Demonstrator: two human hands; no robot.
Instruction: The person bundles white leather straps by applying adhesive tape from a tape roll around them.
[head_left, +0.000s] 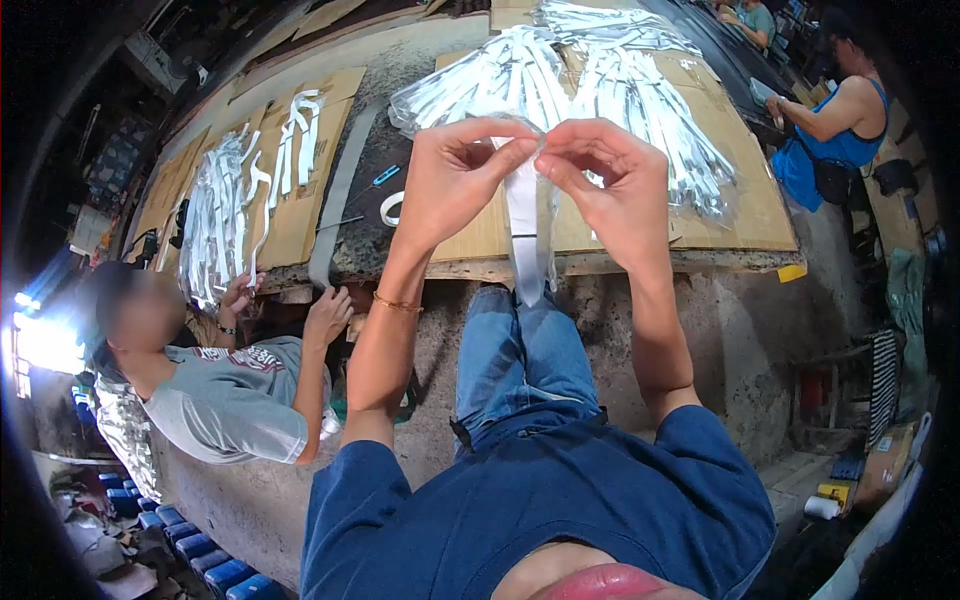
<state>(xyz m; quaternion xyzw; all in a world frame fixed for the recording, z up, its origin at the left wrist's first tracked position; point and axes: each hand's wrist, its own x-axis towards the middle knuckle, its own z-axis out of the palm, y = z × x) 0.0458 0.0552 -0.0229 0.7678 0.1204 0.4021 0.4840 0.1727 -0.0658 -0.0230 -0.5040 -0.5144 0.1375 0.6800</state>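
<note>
My left hand (463, 172) and my right hand (605, 180) are raised close together, each pinching the top edge of a clear plastic sleeve (549, 205). A white strip (523, 205) with a dark line across it hangs inside or behind the sleeve, down past the table edge; which of the two I cannot tell. Behind my hands, bundles of white strips in clear plastic (500, 75) (650, 130) lie on cardboard. A blue cutter (386, 175) and a white tape roll (392, 208) lie left of my left wrist.
At the left, a co-worker in a grey shirt (235, 400) reaches to the table edge by more white strips (215, 215) on cardboard (325, 120). A person in a blue top (850, 125) stands at the upper right. Blue containers (205, 555) are at lower left.
</note>
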